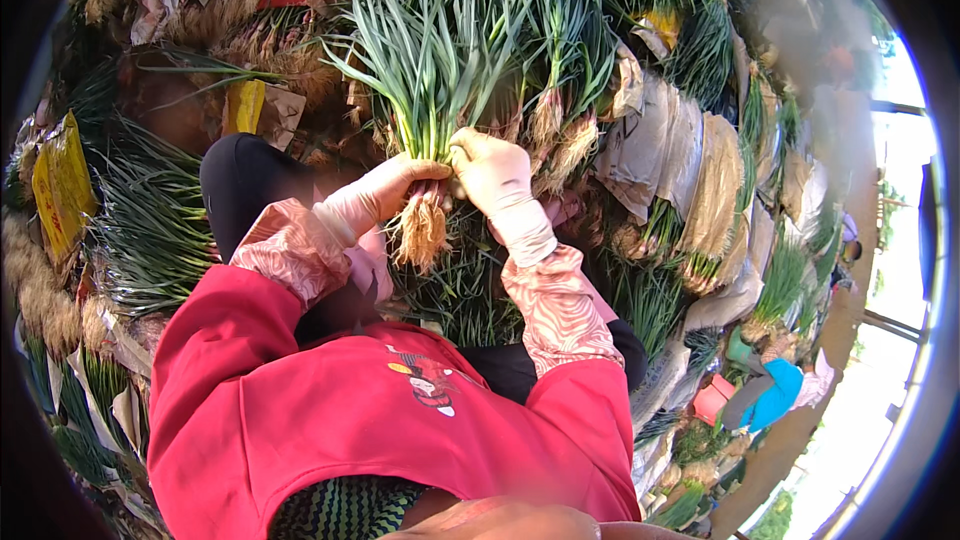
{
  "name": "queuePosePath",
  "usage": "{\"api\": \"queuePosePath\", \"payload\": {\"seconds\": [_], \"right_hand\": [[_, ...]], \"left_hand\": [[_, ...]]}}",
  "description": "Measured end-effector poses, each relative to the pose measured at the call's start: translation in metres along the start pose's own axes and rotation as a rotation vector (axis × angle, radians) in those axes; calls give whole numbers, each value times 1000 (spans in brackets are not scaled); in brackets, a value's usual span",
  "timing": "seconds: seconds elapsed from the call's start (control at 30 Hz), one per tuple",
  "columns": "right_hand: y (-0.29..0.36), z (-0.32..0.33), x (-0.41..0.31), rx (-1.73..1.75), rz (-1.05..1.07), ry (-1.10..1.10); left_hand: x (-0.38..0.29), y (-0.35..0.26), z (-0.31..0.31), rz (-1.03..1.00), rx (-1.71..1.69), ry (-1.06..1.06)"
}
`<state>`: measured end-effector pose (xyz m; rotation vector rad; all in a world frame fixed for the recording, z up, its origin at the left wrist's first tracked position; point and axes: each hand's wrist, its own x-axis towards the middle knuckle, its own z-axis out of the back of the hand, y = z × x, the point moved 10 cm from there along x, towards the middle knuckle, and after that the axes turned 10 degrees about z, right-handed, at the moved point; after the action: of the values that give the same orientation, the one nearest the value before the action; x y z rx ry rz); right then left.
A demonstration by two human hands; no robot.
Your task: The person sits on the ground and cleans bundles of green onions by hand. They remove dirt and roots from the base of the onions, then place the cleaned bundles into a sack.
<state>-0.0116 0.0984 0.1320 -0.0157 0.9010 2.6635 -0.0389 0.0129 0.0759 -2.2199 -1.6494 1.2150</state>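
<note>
A bunch of spring onions (pixel 421 135) stands roots down in front of me, its green leaves fanning out away from my body. My left hand (pixel 379 191), in a pale glove, is closed around the lower stems, with the thumb across them. On the other side, my right hand (pixel 491 169), gloved too, has its fingers curled against the stems; its fingertips are partly hidden. Reddish stem bases and tan roots (pixel 421 232) hang below my hands. Just to the right lie further bunches of spring onions (pixel 555 82) with their roots towards me.
My bent knee (pixel 251 191) is left of the bunch. Loose green leaves (pixel 465 289) lie between my legs. Heaped onions (pixel 154 217) and a yellow bag (pixel 64 184) are at left, brown sacking (pixel 649 146) at right. Farther right, a person in blue (pixel 772 394) is beside a red container (pixel 714 399).
</note>
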Motion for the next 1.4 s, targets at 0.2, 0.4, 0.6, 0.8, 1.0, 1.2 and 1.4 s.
{"api": "queuePosePath", "payload": {"seconds": [0.2, 0.4, 0.6, 0.8, 1.0, 1.2, 1.4], "right_hand": [[-37, 15, -5, 1007, -145, -562], [-2, -51, 1, 1376, -84, 13], [0, -34, 12, 988, 30, 27], [-47, -34, -15, -145, -170, 381], [-89, -11, 42, 119, -437, -11], [-133, 25, 79, 338, -409, -405], [-188, 59, 23, 1319, -294, -661]], "left_hand": [[-34, -21, -6, 15, -391, 40], [-49, -36, -25, -62, -426, 162], [-45, -25, -20, 28, -324, 153], [-90, -98, -23, -467, -374, 363], [-61, -94, -4, -394, -345, 239], [-17, -71, 57, -302, -429, -33], [-14, -68, 48, -297, -407, 84]]}}
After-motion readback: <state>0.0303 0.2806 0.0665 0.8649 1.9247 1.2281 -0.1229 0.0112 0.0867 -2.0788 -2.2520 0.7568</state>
